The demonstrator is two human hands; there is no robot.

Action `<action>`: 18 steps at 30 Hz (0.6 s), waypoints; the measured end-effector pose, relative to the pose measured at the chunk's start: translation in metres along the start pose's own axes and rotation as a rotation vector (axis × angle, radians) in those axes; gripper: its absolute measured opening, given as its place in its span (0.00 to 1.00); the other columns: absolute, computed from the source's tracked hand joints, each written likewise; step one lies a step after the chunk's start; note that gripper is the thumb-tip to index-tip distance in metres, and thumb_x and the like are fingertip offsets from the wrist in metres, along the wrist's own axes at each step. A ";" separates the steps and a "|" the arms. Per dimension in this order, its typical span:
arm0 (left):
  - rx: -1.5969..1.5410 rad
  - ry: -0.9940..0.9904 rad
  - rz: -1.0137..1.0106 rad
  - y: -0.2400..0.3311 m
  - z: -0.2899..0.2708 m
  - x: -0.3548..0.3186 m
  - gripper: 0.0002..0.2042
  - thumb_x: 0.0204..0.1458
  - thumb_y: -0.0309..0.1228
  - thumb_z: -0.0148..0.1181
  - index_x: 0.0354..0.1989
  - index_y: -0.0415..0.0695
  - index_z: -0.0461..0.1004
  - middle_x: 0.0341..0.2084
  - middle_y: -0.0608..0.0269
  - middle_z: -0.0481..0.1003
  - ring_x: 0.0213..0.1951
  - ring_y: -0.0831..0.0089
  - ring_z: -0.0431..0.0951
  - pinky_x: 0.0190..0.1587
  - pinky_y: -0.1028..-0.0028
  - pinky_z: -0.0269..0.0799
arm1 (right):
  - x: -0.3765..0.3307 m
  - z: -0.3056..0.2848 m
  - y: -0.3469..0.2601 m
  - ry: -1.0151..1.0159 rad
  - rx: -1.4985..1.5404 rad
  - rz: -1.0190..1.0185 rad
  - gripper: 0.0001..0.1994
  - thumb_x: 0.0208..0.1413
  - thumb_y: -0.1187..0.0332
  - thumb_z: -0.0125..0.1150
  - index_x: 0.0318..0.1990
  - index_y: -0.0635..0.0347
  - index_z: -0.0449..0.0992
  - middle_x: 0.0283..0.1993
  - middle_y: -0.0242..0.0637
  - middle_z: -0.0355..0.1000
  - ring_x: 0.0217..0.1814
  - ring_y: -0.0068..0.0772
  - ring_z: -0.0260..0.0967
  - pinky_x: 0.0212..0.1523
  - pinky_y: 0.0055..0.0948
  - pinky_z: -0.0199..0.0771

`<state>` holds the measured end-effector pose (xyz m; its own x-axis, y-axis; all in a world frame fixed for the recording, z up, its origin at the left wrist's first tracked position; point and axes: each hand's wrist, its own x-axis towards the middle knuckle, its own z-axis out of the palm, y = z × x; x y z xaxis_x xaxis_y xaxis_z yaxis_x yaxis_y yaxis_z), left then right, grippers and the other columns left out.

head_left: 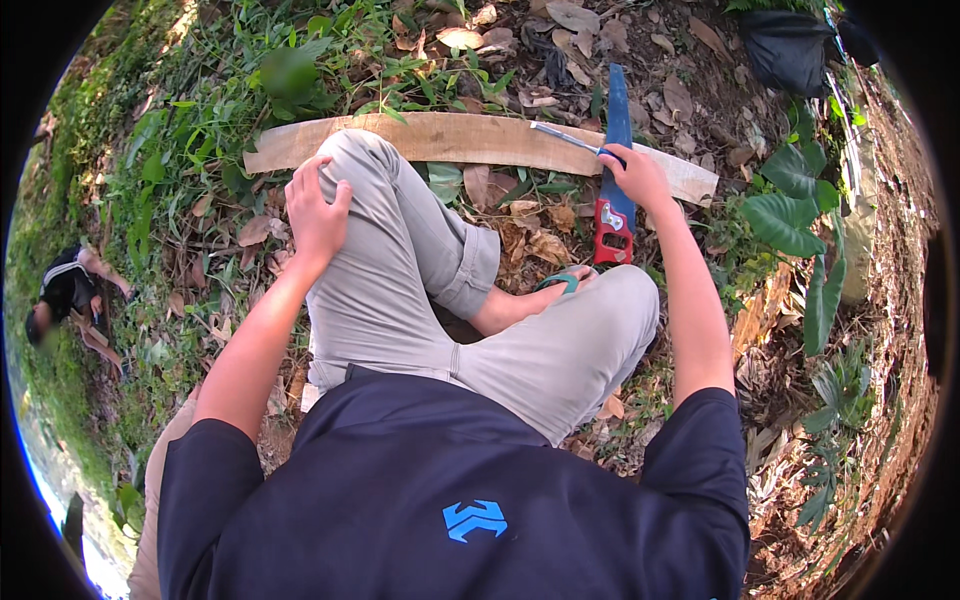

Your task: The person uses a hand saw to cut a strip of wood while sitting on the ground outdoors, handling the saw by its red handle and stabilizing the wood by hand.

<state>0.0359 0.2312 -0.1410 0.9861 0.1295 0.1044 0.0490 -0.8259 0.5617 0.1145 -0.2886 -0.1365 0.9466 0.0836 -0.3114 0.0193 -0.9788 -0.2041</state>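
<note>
A chisel (567, 136) points over a pale board (460, 140), its handle grasped in the right hand (638, 178). Below that hand, a red-handled saw (620, 205) lies across the board. The left hand (318, 215) rests on the knee (365, 155), fingers loose. Dry leaves (548, 247) lie around.

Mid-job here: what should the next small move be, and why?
Probably slide the saw aside with the left hand: it appears to lie across the board, close by the right hand holding a chisel-like tool, while the left hand just rests on the left knee.
</note>
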 end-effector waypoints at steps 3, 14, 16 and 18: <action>0.008 -0.017 -0.031 0.003 -0.001 0.000 0.22 0.54 0.36 0.61 0.58 0.47 0.70 0.56 0.54 0.72 0.60 0.54 0.67 0.66 0.59 0.59 | -0.012 0.011 -0.008 0.115 -0.035 -0.005 0.18 0.66 0.49 0.56 0.54 0.46 0.81 0.48 0.45 0.81 0.50 0.54 0.78 0.48 0.47 0.76; -0.004 -0.015 -0.025 0.004 -0.001 0.002 0.22 0.54 0.36 0.60 0.59 0.46 0.70 0.56 0.54 0.72 0.60 0.52 0.68 0.65 0.59 0.60 | -0.046 0.066 -0.046 -0.102 0.607 0.346 0.23 0.67 0.46 0.52 0.45 0.55 0.84 0.37 0.47 0.81 0.47 0.54 0.79 0.46 0.44 0.75; 0.001 -0.016 -0.028 0.001 -0.001 0.001 0.22 0.54 0.36 0.60 0.59 0.45 0.70 0.56 0.54 0.72 0.60 0.52 0.68 0.65 0.59 0.59 | -0.047 0.058 -0.057 -0.096 0.667 0.372 0.22 0.68 0.47 0.51 0.44 0.53 0.84 0.35 0.45 0.81 0.45 0.53 0.80 0.44 0.44 0.74; 0.005 -0.005 0.005 -0.003 0.000 0.001 0.22 0.55 0.36 0.60 0.59 0.44 0.70 0.56 0.54 0.72 0.60 0.52 0.68 0.66 0.59 0.59 | -0.056 0.046 -0.067 0.070 0.402 0.332 0.20 0.68 0.46 0.51 0.44 0.49 0.83 0.35 0.46 0.81 0.42 0.55 0.80 0.40 0.49 0.75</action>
<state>0.0365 0.2342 -0.1427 0.9871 0.1224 0.1028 0.0449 -0.8295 0.5567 0.0449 -0.2190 -0.1484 0.9001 -0.2451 -0.3602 -0.3977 -0.8000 -0.4493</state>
